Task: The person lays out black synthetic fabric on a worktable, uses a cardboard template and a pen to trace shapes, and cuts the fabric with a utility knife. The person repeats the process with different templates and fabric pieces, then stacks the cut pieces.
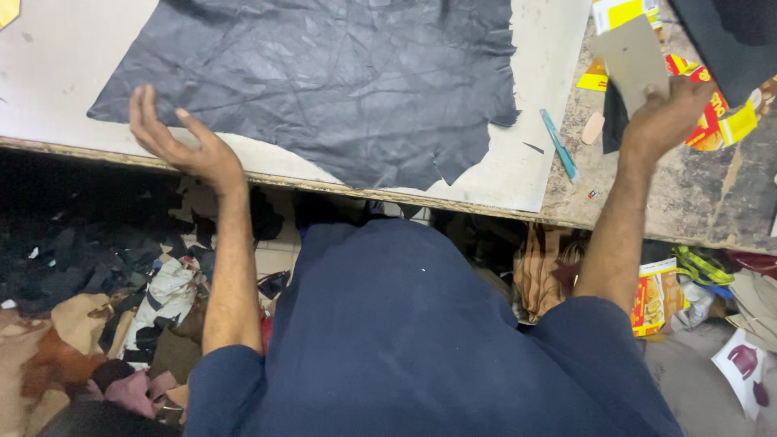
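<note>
At the near table edge the left hand (pixel 182 137) hovers open and empty beside the dark leather sheet (pixel 324 81). Right, the right hand (pixel 660 121) pinches a stiff grey card template (pixel 631 61). The leather, spread across the pale cutting board (pixel 534 154), looks thin, limp and creased, best lifted by its edge.

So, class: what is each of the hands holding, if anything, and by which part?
The right hand holds a grey card piece by its lower edge. The left hand is open, holding nothing.
</note>
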{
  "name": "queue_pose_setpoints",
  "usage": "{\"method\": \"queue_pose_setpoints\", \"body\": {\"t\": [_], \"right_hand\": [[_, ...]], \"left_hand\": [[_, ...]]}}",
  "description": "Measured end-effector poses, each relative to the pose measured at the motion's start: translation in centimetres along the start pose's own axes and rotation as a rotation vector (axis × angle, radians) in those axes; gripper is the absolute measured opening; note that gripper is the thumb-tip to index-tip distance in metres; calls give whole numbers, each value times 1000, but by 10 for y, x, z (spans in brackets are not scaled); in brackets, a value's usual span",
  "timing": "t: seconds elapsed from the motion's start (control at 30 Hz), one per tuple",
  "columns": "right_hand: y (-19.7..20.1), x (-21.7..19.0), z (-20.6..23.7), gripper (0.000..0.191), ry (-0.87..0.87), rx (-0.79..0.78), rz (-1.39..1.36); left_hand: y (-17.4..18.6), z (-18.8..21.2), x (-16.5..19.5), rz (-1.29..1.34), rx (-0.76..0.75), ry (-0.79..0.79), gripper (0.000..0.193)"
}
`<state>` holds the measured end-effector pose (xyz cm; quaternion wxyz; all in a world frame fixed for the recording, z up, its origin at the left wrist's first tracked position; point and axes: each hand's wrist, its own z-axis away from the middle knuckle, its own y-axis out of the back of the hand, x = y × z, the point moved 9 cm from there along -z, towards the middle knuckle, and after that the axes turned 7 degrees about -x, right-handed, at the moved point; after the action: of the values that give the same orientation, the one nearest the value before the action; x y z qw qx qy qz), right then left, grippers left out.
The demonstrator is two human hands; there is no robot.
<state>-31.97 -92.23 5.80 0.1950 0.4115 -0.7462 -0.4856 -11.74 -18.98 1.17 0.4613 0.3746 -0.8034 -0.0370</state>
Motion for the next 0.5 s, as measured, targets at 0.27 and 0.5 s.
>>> {"method": "queue_pose_setpoints", "body": {"t": [0.27, 0.5], "right_hand": [[-4, -86, 64, 28, -319, -301, -1574], [-17, -270, 235, 30, -435, -895, -1582]], "left_hand": [[-16, 108, 68, 527, -438, 375, 27], [-56, 188, 139, 861, -1046, 606, 56]]}}
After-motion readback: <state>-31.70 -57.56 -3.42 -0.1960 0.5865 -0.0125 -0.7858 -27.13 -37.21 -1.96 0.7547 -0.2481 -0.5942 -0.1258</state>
